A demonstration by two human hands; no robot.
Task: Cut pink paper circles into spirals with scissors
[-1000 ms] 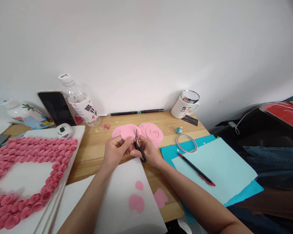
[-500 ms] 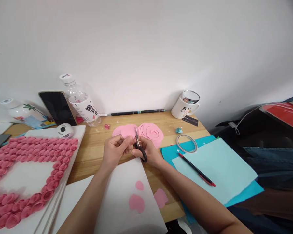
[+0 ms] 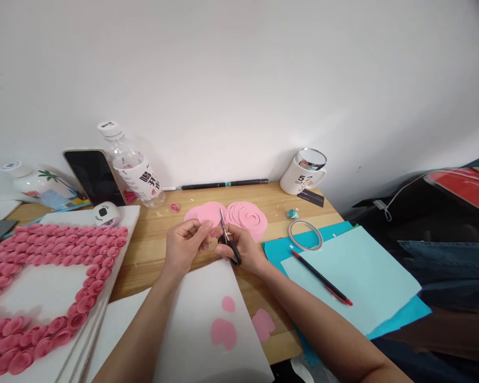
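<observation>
Wooden desk meets a plain white wall.

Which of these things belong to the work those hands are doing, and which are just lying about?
Seemingly part of the work:
scissors, in the right hand
pink discs, beyond the left hand
pink spirals

Seemingly just lying about:
phone
clear bottle
mug
dark card
</observation>
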